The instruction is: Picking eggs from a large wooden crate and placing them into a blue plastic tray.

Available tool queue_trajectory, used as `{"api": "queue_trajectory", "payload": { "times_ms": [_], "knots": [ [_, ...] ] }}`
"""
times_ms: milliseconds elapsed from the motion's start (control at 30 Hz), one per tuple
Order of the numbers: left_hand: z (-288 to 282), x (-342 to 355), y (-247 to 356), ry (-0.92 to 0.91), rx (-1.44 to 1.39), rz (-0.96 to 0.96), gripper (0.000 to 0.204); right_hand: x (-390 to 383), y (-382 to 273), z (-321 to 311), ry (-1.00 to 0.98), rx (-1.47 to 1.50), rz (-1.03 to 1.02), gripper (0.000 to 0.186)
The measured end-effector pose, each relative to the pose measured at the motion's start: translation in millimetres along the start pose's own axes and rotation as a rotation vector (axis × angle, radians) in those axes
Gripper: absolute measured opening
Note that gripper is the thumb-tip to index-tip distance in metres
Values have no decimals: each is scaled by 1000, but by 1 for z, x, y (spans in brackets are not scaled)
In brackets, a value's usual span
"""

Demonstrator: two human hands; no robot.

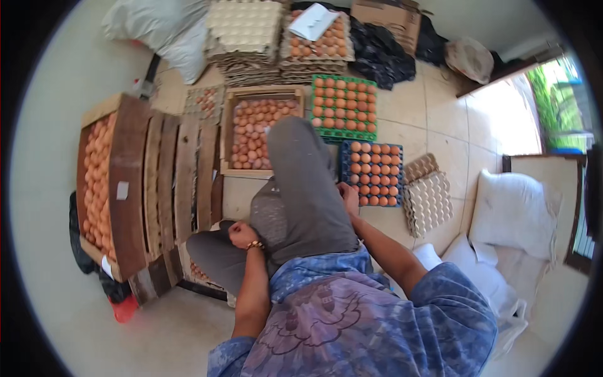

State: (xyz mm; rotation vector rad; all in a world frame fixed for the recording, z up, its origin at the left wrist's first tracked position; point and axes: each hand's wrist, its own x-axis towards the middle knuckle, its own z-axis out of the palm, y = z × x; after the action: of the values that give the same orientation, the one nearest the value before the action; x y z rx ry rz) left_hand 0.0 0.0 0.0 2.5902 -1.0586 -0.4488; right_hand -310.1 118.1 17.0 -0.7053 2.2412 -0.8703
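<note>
My left hand (pixel 242 235), with a bracelet at the wrist, rests by my folded leg. Its fingers are curled in, and whatever may be inside them is hidden. Beside my raised knee, my right hand (pixel 349 200) is at the near left corner of a dark blue egg tray (pixel 401 202); its fingers are partly hidden, and I cannot tell whether they grip the tray. Rows of brown eggs (pixel 375 179) fill this tray. Just beyond it stands a green egg tray (pixel 374 134), also holding brown eggs. A wooden crate (pixel 230 164) of loose eggs lies beyond my legs.
Another tall wooden crate (pixel 129 188) of eggs stands at the left on slatted crates. Stacked cardboard egg trays (pixel 245 28) and black plastic bags (pixel 383 53) line the back. Loose cardboard trays (pixel 429 204) lie right of the blue tray, near white sacks (pixel 512 207).
</note>
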Motion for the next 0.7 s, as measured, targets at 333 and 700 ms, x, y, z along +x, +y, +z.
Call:
{"api": "queue_trajectory", "payload": {
  "times_ms": [333, 700],
  "knots": [
    [-62, -121, 202, -239, -943, 664, 13, 29, 151, -69, 334, 185, 136, 13],
    [82, -312, 247, -1329, -593, -285, 23, 103, 232, -137, 533, -137, 614, 57]
  ]
}}
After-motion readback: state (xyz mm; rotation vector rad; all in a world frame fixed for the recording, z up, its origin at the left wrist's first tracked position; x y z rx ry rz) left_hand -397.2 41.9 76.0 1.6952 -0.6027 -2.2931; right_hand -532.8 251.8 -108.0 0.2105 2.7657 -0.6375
